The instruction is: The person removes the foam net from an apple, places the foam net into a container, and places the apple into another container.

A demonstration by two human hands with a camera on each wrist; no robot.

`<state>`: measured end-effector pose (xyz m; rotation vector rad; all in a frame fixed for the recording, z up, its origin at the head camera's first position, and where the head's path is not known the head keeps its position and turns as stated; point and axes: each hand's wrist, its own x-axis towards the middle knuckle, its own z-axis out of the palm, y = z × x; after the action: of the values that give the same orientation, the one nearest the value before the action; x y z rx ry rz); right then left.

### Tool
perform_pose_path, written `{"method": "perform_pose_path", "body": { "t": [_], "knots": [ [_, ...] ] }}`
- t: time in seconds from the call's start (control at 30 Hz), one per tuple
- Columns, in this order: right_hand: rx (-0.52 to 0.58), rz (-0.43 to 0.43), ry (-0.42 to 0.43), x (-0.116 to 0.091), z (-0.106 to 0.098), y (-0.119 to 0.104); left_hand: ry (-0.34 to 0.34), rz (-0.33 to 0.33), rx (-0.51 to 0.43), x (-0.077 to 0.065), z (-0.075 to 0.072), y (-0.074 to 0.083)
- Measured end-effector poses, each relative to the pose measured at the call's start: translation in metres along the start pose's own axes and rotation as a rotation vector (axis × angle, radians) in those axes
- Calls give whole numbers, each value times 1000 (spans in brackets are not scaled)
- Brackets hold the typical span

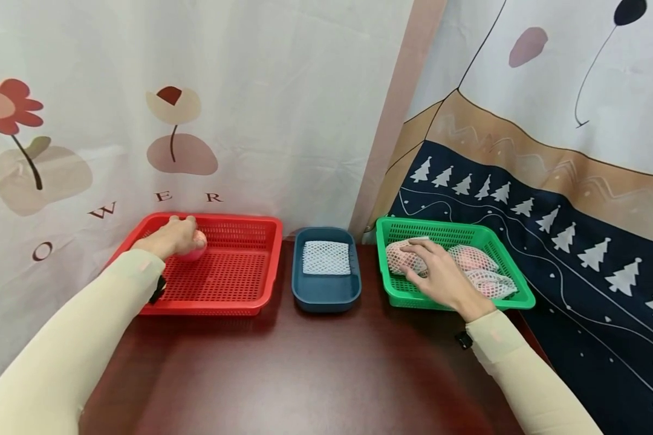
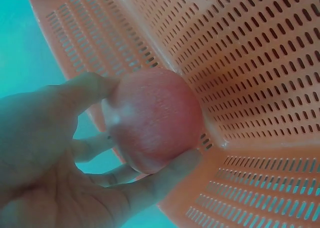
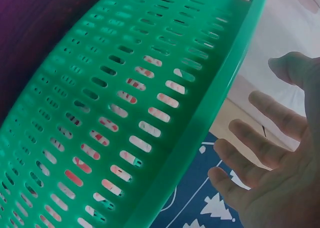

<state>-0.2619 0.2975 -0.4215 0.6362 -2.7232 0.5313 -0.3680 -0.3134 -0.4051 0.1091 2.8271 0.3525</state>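
Note:
At the left, my left hand (image 1: 175,237) grips a pinkish-red apple (image 2: 156,119) inside the red basket (image 1: 266,266). In the left wrist view, its thumb and fingers wrap around the fruit beside the basket's slotted walls. My right hand (image 1: 439,273) hovers over the green basket (image 1: 413,299) with its fingers spread and holds nothing. Below it lie several apples in white foam nets: one net-wrapped apple (image 1: 399,258) by the fingertips, a second net-wrapped apple (image 1: 473,258) behind the hand, and another net-wrapped apple (image 1: 492,284) at the right.
Between the two baskets stands a dark blue tray (image 1: 326,296) with a flat white foam net (image 1: 326,258) in it. All three containers sit along the back of a dark brown table (image 1: 315,374). A printed curtain (image 1: 283,109) hangs right behind them.

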Motion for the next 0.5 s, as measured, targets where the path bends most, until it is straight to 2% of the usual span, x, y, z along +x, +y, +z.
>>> {"method": "perform_pose_path", "body": {
  "t": [0.27,0.5],
  "knots": [
    [1,63,-7,1,-5,7,-28,-15,50,1,-2,3],
    [-4,111,-19,0,-10,16,-38,-18,56,2,-1,3]
  ]
}}
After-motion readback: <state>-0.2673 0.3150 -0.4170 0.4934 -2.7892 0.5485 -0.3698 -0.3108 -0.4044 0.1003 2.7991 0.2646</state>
